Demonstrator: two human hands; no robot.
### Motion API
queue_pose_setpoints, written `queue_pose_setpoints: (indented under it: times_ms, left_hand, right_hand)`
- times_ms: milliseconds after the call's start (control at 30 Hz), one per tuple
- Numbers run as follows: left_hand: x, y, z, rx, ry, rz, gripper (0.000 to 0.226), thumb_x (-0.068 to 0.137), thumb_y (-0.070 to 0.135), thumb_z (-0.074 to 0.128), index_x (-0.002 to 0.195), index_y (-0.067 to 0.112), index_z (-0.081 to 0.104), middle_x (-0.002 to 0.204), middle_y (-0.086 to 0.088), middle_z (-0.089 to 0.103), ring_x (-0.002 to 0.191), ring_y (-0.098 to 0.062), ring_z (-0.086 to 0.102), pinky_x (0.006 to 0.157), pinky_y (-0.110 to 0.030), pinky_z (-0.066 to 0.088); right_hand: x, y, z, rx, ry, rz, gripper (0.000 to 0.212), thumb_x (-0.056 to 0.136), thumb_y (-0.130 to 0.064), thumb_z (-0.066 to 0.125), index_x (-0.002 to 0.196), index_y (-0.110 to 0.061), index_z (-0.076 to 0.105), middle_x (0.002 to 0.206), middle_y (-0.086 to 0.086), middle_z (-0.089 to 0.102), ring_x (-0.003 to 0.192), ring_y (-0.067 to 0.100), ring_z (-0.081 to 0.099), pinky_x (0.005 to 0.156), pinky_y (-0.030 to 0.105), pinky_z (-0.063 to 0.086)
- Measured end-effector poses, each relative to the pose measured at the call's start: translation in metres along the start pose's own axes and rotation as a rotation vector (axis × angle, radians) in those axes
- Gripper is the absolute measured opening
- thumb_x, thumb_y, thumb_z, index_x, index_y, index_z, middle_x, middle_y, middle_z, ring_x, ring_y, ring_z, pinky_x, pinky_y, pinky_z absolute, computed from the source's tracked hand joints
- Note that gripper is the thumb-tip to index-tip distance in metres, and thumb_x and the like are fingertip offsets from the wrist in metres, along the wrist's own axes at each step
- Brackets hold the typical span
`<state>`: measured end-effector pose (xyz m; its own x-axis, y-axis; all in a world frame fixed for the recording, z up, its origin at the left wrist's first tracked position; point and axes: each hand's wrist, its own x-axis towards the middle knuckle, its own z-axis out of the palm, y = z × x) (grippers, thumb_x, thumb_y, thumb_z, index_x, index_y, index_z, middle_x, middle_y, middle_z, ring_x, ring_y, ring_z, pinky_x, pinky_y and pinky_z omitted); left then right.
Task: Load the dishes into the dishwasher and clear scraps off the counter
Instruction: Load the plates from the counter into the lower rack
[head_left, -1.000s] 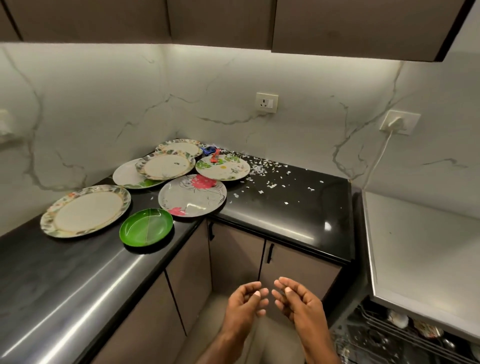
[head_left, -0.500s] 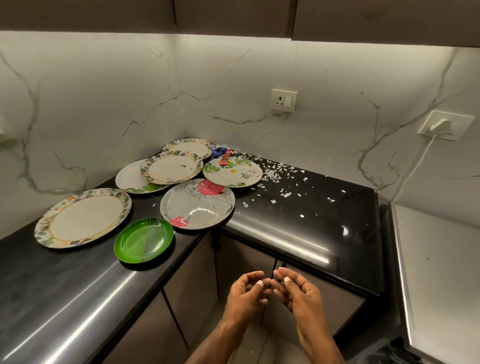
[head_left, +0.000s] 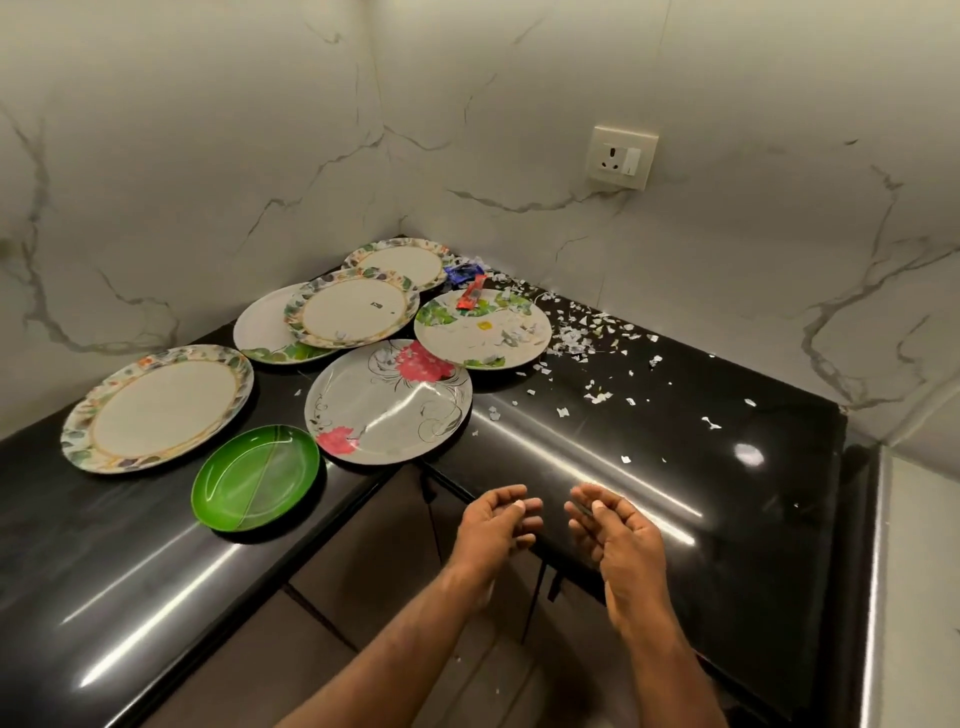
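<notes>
Several plates lie on the black corner counter (head_left: 675, 467): a small green plate (head_left: 255, 477), a red-flowered plate (head_left: 387, 400), a large leaf-rimmed plate (head_left: 156, 408), and a plate with scraps and a red wrapper (head_left: 483, 328). Further back are a stacked leaf-rimmed plate (head_left: 352, 310) and another plate (head_left: 397, 262) in the corner. White paper scraps (head_left: 587, 343) litter the counter to the right of the plates. My left hand (head_left: 496, 525) and my right hand (head_left: 615, 530) hover side by side at the counter's front edge, fingers loosely curled, holding nothing.
A blue wrapper (head_left: 464, 271) lies in the corner by the marble wall. A wall socket (head_left: 622, 156) sits above the counter. Cabinet doors (head_left: 363, 561) stand below the counter. A steel surface (head_left: 919, 571) borders the counter on the right.
The view has swung left and closer to the counter, and the dishwasher rack has left the frame. My hands rose to the counter edge and moved slightly apart.
</notes>
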<state>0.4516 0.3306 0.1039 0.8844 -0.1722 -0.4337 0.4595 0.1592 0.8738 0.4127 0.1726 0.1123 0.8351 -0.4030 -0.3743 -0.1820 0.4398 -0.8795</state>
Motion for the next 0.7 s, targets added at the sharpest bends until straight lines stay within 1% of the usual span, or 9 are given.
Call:
queue_pose_setpoints:
  times_ms: [100, 200, 367, 433, 533, 633, 700]
  left_hand:
    - [0.018, -0.002, -0.001, -0.003, 0.063, -0.047, 0.023, 0.105, 0.011, 0.055, 0.125, 0.016, 0.064, 0.111, -0.004, 0.078, 0.107, -0.025, 0.074, 0.091, -0.036, 0.06]
    - [0.042, 0.003, -0.001, -0.011, 0.099, -0.08, 0.023, 0.104, 0.01, 0.057, 0.125, 0.015, 0.064, 0.111, -0.005, 0.078, 0.106, -0.025, 0.074, 0.089, -0.034, 0.061]
    - [0.089, 0.013, 0.006, 0.005, 0.062, -0.111, 0.024, 0.102, 0.01, 0.059, 0.125, 0.015, 0.064, 0.109, -0.005, 0.079, 0.102, -0.023, 0.075, 0.08, -0.028, 0.058]
    - [0.106, 0.018, 0.009, 0.026, 0.032, -0.119, 0.024, 0.102, 0.01, 0.06, 0.125, 0.015, 0.065, 0.107, -0.005, 0.079, 0.1, -0.021, 0.076, 0.08, -0.028, 0.057]
    - [0.123, 0.03, 0.006, 0.025, 0.01, -0.113, 0.021, 0.102, 0.01, 0.059, 0.122, 0.014, 0.065, 0.106, -0.005, 0.079, 0.099, -0.02, 0.075, 0.081, -0.029, 0.058]
    - [0.135, 0.04, -0.01, 0.023, 0.029, -0.085, 0.022, 0.103, 0.01, 0.058, 0.123, 0.015, 0.065, 0.108, -0.004, 0.079, 0.101, -0.021, 0.075, 0.084, -0.03, 0.059]
    - [0.141, 0.046, -0.026, 0.034, 0.066, -0.059, 0.022, 0.103, 0.012, 0.058, 0.123, 0.018, 0.065, 0.109, -0.002, 0.078, 0.102, -0.018, 0.075, 0.084, -0.029, 0.06]
  right_hand:
    - [0.015, 0.003, 0.0, -0.017, -0.027, 0.029, 0.024, 0.107, -0.006, 0.052, 0.121, -0.005, 0.072, 0.114, 0.009, 0.079, 0.107, 0.023, 0.076, 0.098, 0.042, 0.057]
    - [0.03, 0.0, 0.003, -0.035, -0.028, 0.041, 0.025, 0.107, -0.007, 0.052, 0.121, -0.006, 0.072, 0.114, 0.009, 0.079, 0.108, 0.023, 0.076, 0.098, 0.043, 0.057]
    - [0.059, -0.005, 0.019, -0.067, 0.0, 0.044, 0.022, 0.107, -0.008, 0.055, 0.117, -0.008, 0.074, 0.112, 0.008, 0.079, 0.108, 0.023, 0.076, 0.099, 0.043, 0.058]
    - [0.068, -0.006, 0.029, -0.088, 0.027, 0.051, 0.022, 0.107, -0.007, 0.054, 0.116, -0.009, 0.074, 0.111, 0.007, 0.08, 0.106, 0.022, 0.076, 0.1, 0.043, 0.058]
    - [0.074, -0.006, 0.046, -0.147, 0.02, 0.064, 0.023, 0.107, -0.008, 0.054, 0.114, -0.011, 0.075, 0.109, 0.004, 0.08, 0.105, 0.018, 0.076, 0.098, 0.039, 0.059]
    - [0.079, 0.0, 0.063, -0.189, -0.003, 0.084, 0.023, 0.107, -0.009, 0.054, 0.114, -0.014, 0.076, 0.11, 0.002, 0.08, 0.104, 0.015, 0.076, 0.095, 0.036, 0.06]
    - [0.085, 0.005, 0.077, -0.228, -0.038, 0.096, 0.024, 0.108, -0.011, 0.053, 0.116, -0.015, 0.075, 0.112, 0.001, 0.079, 0.104, 0.014, 0.076, 0.094, 0.034, 0.06]
